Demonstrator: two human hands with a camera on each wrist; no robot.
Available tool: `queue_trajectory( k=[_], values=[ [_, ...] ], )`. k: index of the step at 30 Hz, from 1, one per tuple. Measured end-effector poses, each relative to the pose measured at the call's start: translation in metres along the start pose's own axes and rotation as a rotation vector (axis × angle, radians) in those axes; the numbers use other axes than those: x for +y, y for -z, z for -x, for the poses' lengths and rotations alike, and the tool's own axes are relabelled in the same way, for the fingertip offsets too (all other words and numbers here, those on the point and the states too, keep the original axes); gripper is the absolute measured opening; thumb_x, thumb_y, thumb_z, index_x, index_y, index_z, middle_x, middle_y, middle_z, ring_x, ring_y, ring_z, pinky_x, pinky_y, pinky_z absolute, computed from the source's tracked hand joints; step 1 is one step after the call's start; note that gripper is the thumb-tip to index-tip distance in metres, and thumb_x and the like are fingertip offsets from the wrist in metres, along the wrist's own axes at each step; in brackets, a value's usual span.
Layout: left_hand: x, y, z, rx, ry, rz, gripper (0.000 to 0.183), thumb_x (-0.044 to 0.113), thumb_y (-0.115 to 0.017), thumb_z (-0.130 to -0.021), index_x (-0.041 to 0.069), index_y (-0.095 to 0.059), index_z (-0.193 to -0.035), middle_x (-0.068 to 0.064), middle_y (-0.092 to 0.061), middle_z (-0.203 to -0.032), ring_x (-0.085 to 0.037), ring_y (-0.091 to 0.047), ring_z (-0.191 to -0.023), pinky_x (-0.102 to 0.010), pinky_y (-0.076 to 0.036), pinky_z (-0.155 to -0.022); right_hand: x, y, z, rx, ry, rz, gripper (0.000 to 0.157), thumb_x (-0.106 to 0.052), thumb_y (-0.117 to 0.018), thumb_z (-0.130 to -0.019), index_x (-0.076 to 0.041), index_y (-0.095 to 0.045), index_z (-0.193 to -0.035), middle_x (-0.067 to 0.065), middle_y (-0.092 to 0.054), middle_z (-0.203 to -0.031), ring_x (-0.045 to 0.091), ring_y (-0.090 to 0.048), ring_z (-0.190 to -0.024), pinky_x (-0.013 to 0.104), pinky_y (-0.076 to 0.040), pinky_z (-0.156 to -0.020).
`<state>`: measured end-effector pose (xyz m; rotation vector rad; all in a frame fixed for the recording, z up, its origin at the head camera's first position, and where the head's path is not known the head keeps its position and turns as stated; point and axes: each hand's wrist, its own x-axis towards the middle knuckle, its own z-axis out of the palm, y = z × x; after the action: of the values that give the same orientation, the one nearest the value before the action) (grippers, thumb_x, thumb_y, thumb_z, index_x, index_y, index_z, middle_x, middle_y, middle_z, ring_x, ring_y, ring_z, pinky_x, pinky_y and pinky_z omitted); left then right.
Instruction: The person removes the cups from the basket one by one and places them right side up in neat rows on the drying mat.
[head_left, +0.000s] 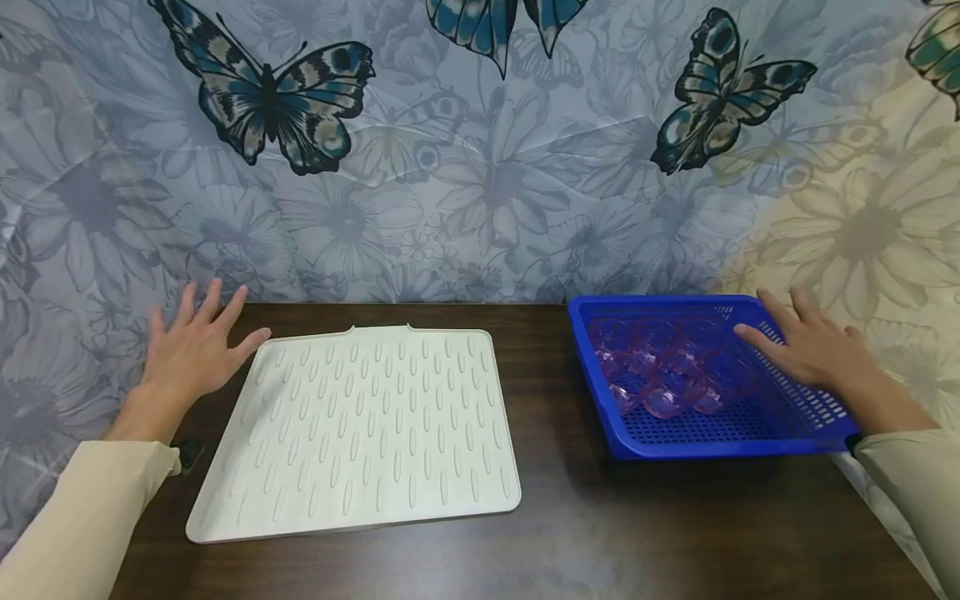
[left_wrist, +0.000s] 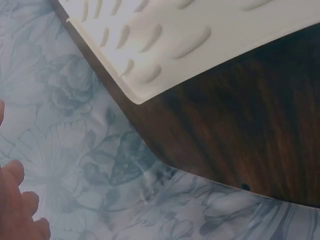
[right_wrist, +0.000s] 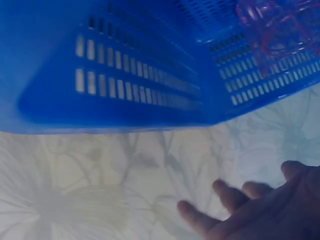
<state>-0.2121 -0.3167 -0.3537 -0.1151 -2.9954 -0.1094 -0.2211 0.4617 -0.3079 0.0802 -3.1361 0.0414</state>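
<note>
My left hand (head_left: 190, 354) hovers with spread fingers beside the far left corner of a white draining mat (head_left: 375, 433), holding nothing. The mat lies on the dark table and has rows of raised oval ribs. On the right stands a blue perforated plastic basket (head_left: 622, 442). Several clear pinkish-purple cup-like pieces (head_left: 667, 392) sit in its left part; their exact kind is hard to tell. My right hand (head_left: 813, 346) is at the basket's right end, fingers extended, thumb over the rim. In the right wrist view, its fingers (right_wrist: 195, 217) appear apart from the basket wall.
The dark wooden table (head_left: 540, 533) shows between mat and basket and along the front. Behind it hangs a cloth (head_left: 495, 192) printed with flowers and butterflies. The table's left edge and corner (left_wrist: 165, 162) show in the left wrist view.
</note>
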Motion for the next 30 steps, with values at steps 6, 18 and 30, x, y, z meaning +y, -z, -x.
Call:
queue_trajectory(
  k=[6, 18, 30],
  values=[
    [0.004, -0.008, 0.008, -0.050, -0.029, 0.019, 0.086, 0.069, -0.031, -0.099, 0.015, -0.006, -0.161, -0.025, 0.002, -0.164, -0.052, 0.003, -0.147, -0.079, 0.000, -0.105, 0.011, -0.003, 0.003, -0.021, 0.056, -0.036, 0.078, -0.050, -0.035, -0.105, -0.004, 0.000, -0.158, 0.046, -0.005, -0.151, 0.071, -0.022, -0.127, 0.081, -0.022, -0.095],
    [0.009, -0.027, 0.023, -0.213, -0.126, 0.128, 0.085, 0.063, -0.041, -0.100, 0.013, -0.008, -0.161, -0.031, -0.002, -0.162, -0.059, -0.004, -0.143, -0.080, -0.008, -0.102, 0.024, -0.002, 0.006, -0.115, 0.046, -0.143, 0.079, -0.044, -0.033, -0.107, 0.013, -0.001, -0.152, 0.051, -0.009, -0.145, 0.070, -0.010, -0.132, 0.081, -0.014, -0.098],
    [0.021, -0.054, 0.041, -0.290, -0.174, 0.257, 0.082, 0.059, -0.048, -0.099, 0.006, -0.025, -0.158, -0.033, -0.013, -0.160, -0.063, -0.009, -0.140, -0.081, -0.016, -0.100, 0.041, -0.010, 0.008, -0.184, 0.059, -0.164, 0.079, -0.042, -0.036, -0.107, 0.024, -0.013, -0.144, 0.054, -0.019, -0.138, 0.072, -0.018, -0.125, 0.078, -0.019, -0.098]
  ],
)
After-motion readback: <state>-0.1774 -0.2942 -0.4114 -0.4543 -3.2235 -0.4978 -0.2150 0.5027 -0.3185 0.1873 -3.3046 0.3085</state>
